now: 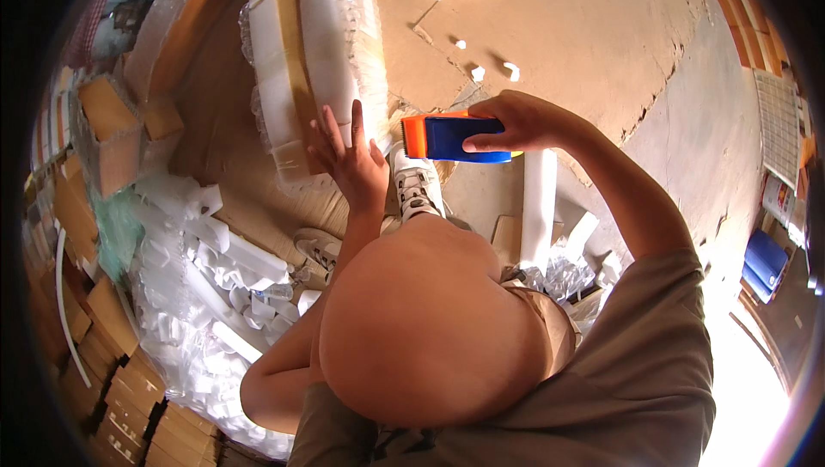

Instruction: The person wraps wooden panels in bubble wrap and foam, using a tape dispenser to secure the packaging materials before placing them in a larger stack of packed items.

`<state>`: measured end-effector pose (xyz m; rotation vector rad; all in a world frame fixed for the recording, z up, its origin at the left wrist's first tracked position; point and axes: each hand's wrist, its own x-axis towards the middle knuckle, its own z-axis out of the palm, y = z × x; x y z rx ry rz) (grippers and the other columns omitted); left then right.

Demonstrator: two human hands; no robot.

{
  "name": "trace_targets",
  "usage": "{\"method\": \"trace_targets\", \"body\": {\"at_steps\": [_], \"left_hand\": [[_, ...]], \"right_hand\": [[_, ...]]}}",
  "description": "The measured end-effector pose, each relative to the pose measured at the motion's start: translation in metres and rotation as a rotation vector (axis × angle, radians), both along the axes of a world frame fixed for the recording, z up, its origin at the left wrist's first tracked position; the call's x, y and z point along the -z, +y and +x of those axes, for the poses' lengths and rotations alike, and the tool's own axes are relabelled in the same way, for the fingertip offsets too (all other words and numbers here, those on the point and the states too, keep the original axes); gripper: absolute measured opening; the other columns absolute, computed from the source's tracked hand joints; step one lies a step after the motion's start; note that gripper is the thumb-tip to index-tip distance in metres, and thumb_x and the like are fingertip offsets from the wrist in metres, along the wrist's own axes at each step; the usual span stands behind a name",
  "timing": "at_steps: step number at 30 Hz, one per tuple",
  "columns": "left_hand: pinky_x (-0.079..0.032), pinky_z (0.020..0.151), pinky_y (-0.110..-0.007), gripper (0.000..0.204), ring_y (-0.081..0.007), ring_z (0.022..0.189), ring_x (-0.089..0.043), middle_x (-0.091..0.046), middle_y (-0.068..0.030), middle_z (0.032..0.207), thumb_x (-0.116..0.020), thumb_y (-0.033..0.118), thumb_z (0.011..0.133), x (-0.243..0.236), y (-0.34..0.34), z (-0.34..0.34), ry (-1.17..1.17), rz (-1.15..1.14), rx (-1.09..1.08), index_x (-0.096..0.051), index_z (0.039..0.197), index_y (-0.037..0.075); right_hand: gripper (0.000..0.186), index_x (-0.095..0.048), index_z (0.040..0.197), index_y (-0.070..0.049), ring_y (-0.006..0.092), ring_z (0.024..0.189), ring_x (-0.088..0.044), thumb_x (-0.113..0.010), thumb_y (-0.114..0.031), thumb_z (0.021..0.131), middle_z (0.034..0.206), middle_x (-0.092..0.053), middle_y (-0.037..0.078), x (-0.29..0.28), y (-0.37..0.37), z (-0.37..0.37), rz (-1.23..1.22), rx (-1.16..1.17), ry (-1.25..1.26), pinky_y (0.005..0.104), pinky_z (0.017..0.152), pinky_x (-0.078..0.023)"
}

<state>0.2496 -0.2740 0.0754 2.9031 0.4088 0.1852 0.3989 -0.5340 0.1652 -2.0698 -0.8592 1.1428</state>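
Observation:
My right hand [507, 123] grips an orange and blue tape dispenser [449, 140], its toothed end toward the left, just right of a long package. My left hand [352, 158] has its fingers spread against the near right part of this package [335, 46], which is padded with white foam and bubble wrap around a tan middle strip. My bare knee [412, 312] fills the lower middle, and my white shoe [412, 183] shows below the hands.
Bubble wrap and foam scraps [215, 269] heap at left, beside stacked cardboard [112, 415] and upright wrapped pieces [112, 149]. A white foam tube [537, 209] lies right of my knee. Small foam bits [478, 73] dot the cardboard-covered floor [584, 37]. Blue items [760, 261] sit at far right.

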Motion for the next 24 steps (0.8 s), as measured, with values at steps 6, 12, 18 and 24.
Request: {"method": "trace_targets", "body": {"at_steps": [6, 12, 18, 24], "left_hand": [[-0.023, 0.119, -0.068, 0.079, -0.0459, 0.153, -0.025, -0.021, -0.0167, 0.17, -0.071, 0.016, 0.088, 0.004, 0.013, -0.005, 0.055, 0.04, 0.098, -0.04, 0.16, 0.027], [-0.024, 0.12, -0.067, 0.088, -0.0464, 0.153, -0.025, -0.018, -0.018, 0.17, -0.079, 0.029, 0.083, 0.008, 0.038, -0.006, 0.061, -0.078, 0.253, -0.038, 0.161, 0.022], [-0.023, 0.121, -0.066, 0.089, -0.0423, 0.154, -0.025, -0.02, -0.0155, 0.171, -0.08, 0.031, 0.082, -0.008, 0.033, 0.003, 0.166, -0.059, 0.238, -0.038, 0.16, 0.019], [-0.013, 0.127, -0.058, 0.079, -0.0311, 0.157, -0.023, -0.031, -0.0117, 0.168, -0.067, 0.04, 0.092, 0.003, 0.001, 0.01, 0.482, 0.514, 0.828, -0.041, 0.157, 0.002]], "right_hand": [[0.051, -0.072, 0.104, -0.003, 0.0286, 0.082, -0.069, -0.068, -0.053, 0.092, 0.089, -0.072, 0.017, 0.041, -0.01, 0.003, -0.033, -0.029, 0.045, 0.0419, 0.075, -0.052], [0.054, -0.074, 0.109, -0.004, 0.0283, 0.084, -0.071, -0.07, -0.055, 0.089, 0.089, -0.075, 0.016, 0.115, -0.049, 0.014, -0.207, 0.005, 0.049, 0.0411, 0.078, -0.054], [0.056, -0.074, 0.108, -0.004, 0.033, 0.086, -0.072, -0.068, -0.056, 0.089, 0.092, -0.075, 0.019, 0.166, -0.014, -0.007, -0.134, 0.004, 0.077, 0.0453, 0.078, -0.054], [0.06, -0.078, 0.098, -0.005, 0.0367, 0.089, -0.074, -0.065, -0.062, 0.085, 0.092, -0.076, 0.018, 0.17, 0.06, -0.032, -0.318, 0.054, -0.084, 0.0468, 0.08, -0.057]]}}
